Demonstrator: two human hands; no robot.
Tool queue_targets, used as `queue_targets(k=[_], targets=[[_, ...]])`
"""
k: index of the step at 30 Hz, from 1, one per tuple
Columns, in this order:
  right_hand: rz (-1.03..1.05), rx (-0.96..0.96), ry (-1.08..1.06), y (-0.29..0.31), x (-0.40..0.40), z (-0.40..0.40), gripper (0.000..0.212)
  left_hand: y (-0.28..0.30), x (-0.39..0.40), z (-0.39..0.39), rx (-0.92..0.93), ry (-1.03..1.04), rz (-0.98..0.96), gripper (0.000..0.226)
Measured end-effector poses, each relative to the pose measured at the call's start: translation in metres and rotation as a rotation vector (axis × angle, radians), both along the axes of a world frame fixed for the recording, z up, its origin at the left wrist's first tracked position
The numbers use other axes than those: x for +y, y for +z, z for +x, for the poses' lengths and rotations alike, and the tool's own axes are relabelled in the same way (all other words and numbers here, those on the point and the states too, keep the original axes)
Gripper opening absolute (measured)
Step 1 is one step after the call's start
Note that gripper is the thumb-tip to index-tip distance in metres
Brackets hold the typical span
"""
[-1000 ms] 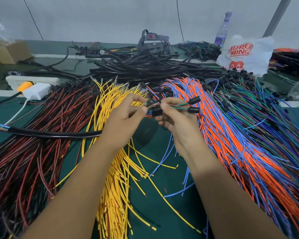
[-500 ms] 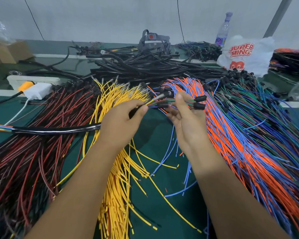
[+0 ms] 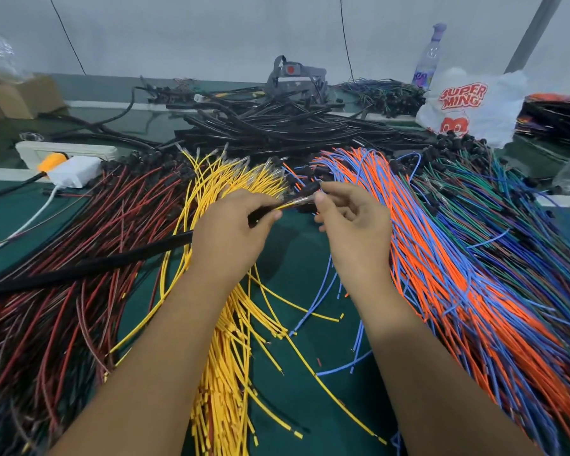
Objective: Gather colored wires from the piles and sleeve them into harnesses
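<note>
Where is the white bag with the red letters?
The white bag sits at the far right of the table, behind the green and blue wires, with a bottle just to its left.

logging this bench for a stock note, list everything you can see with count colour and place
red and black wires: pile, far left
yellow wires: pile, centre-left
orange and blue wires: pile, centre-right
green and blue wires: pile, far right
black sleeves: heap, back centre
sleeved harness: one, black, lying across the red pile
power strip: one, white, back left
cardboard box: one, brown, back left corner
plastic bag: one, white with red print, back right
bottle: one, clear, behind the bag
left hand: grips the harness end
right hand: fingers pinch the wire tips
</note>
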State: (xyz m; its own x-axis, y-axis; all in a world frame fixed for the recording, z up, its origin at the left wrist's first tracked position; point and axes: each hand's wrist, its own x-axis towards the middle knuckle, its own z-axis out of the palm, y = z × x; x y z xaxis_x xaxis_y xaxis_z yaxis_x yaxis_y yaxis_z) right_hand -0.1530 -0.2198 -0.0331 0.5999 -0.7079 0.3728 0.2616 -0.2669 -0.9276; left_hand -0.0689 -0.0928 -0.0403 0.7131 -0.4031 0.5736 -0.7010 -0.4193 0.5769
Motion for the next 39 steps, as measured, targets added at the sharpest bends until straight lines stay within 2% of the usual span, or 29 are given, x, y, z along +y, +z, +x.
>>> queue_targets(k=[9,15,20,23,28,33,39], targets=[[0.199,-0.146,0.072,0.001,0.000,0.002,0.026,0.001,-0.001,-0.002,0.018,0.000,0.032,0.018],[0.106,-0.135,0.071,-0.003,-0.002,0.004,0.036,0.000,-0.001,-0.001,0.025,0.006,0.076,0.019],[-0.105,-0.037,0.074,-0.010,0.007,0.008,0.044,-0.003,-0.002,0.000,-0.015,-0.030,0.140,0.024],[-0.138,-0.024,0.075,-0.012,0.011,0.008,0.040,-0.002,-0.002,-0.001,-0.016,-0.033,0.170,0.023],[-0.019,-0.096,-0.062,-0.006,0.000,0.005,0.019,0.000,0.003,-0.001,-0.050,-0.031,0.263,0.018],[-0.062,0.045,-0.028,-0.002,-0.011,0.001,0.017,0.002,0.006,-0.003,-0.094,-0.055,0.290,0.021],[-0.074,0.103,-0.048,-0.001,-0.013,0.001,0.014,0.000,0.005,-0.001,-0.154,-0.076,0.268,0.026]])
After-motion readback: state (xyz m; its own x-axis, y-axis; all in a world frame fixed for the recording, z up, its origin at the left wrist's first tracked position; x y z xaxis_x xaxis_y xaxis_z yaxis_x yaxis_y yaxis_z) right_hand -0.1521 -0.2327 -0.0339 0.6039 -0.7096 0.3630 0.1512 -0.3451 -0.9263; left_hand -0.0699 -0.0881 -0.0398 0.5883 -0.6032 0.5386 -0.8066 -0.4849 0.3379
